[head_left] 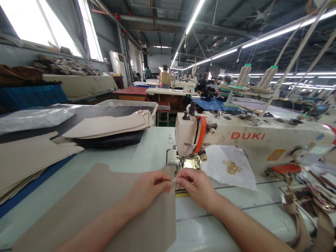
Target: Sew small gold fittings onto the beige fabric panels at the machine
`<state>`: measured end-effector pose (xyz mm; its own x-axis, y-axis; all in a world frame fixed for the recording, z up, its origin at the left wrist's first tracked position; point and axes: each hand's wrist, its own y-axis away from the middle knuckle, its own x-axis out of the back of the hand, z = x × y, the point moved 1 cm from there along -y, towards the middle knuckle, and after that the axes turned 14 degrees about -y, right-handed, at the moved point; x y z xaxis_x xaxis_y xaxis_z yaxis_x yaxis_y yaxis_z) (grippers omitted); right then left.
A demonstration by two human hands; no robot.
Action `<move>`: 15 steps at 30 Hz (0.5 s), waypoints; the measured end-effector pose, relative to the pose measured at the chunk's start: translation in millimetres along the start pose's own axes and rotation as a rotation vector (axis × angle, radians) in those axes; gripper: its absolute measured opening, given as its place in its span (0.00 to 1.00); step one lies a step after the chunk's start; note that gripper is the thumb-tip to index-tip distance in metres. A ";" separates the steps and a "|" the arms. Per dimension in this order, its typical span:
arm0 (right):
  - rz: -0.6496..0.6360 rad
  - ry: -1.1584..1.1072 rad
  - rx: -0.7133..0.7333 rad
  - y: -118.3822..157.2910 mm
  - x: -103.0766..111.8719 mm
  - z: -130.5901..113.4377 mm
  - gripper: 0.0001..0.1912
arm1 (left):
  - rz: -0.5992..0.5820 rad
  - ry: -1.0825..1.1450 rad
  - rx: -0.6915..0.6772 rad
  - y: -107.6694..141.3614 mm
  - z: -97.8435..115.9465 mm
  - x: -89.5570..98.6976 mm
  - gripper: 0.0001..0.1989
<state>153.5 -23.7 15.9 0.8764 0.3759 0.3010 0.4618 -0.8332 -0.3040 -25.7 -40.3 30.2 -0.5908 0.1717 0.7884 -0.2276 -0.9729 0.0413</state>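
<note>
My left hand (153, 183) and my right hand (195, 183) meet in front of the sewing machine (189, 136), both closed in a pinch. Between the fingertips is a small pale piece (173, 180); it is too small to tell its kind. Under my left hand and forearm lies a large taupe panel (105, 196), flat on the table, its right edge just left of my right hand. The lit needle area is right behind my fingers. To the right of the needle, a white sheet (217, 164) carries a pile of gold-coloured metal rings (232, 167).
Stacked beige panels (110, 124) rest on dark material at the left, near a plastic bag (34, 119). More panels (31, 161) lie closer. At the right are brown straps (301, 220) and a tray of small parts. Thread cones (243, 77) stand behind. Other people sit farther off.
</note>
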 end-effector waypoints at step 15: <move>0.005 0.007 -0.176 -3.8 -3.9 5.7 0.06 | 0.115 -0.241 -0.115 -0.4 -7.3 5.7 0.13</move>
<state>149.1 -19.7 10.7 0.8771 0.3695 0.3069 0.4261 -0.8934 -0.1423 -34.6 -37.9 30.3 -0.4203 0.0057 0.9073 -0.2642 -0.9574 -0.1163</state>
